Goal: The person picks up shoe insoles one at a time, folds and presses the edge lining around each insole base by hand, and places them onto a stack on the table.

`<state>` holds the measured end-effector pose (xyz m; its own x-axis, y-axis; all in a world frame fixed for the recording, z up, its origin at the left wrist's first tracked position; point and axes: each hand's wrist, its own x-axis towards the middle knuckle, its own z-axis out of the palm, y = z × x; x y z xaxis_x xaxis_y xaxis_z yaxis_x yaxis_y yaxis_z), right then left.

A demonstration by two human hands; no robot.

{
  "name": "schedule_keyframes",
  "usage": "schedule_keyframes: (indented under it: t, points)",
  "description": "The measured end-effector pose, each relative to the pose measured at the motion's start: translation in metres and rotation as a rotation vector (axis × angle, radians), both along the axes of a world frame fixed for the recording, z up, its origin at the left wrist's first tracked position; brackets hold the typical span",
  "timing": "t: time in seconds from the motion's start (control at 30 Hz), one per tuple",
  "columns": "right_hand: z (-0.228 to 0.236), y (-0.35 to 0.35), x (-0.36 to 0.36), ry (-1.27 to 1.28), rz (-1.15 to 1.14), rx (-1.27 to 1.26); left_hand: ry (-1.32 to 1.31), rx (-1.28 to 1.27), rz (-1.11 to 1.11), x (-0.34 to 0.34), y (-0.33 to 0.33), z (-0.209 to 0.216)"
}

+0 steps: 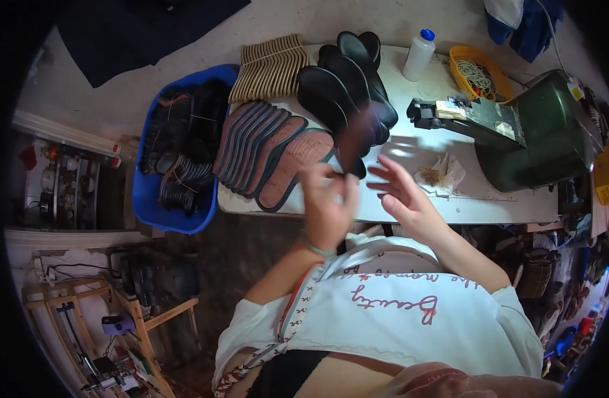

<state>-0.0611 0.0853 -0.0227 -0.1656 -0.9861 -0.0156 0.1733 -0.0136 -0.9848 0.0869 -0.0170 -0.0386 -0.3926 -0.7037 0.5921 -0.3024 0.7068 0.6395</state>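
Observation:
My left hand (329,207) is closed on the lower end of a brown shoe sole (359,139), which is smeared by motion and stands upright above the table. Close on its right, my right hand (410,207) has its fingers apart and holds nothing. Left of my left hand, a fanned row of brown soles with dark edges (278,166) lies on the table. Behind the held sole, several glossy black soles or insoles (341,69) overlap in a pile.
A tied bundle of tan strips (268,66) lies at the back. On the left, a blue tub (140,192) holds black parts. To the right are a green machine (540,126), a crumpled paper (444,176), a white bottle (419,56) and a yellow basket (507,89) of cords.

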Motion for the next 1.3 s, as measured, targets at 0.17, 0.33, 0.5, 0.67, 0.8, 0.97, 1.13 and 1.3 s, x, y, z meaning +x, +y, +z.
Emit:
schedule_keyframes:
  t: [0.17,0.33,0.5,0.67,0.8,0.97,1.13,1.3]
  points:
    - [0.012,-0.001,-0.015,-0.196,-0.338,-0.066,-0.002,-0.040,-0.462,-0.029,0.014,0.022]
    - [0.029,0.023,-0.042,-0.206,-0.221,-0.014,0.291,0.759,-0.534,-0.043,0.005,0.032]
    - [0.044,0.022,-0.057,-0.217,-0.076,-0.054,0.177,0.377,-0.708,-0.030,-0.006,0.054]
    - [0.047,0.025,-0.063,-0.194,-0.183,-0.018,-0.399,0.509,-1.977,-0.017,0.042,0.122]
    - [0.038,0.031,-0.061,-0.196,-0.158,-0.008,-0.347,0.061,-1.964,-0.029,0.059,0.132]
    - [0.041,0.034,-0.056,-0.236,-0.162,-0.004,-0.160,-0.004,-1.915,-0.031,0.079,0.133]
    - [0.041,0.036,-0.057,-0.267,-0.207,-0.026,0.190,0.438,-1.652,-0.036,0.093,0.131]
    - [0.044,0.037,-0.051,-0.288,-0.223,-0.020,0.652,0.972,-1.506,-0.040,0.120,0.159]
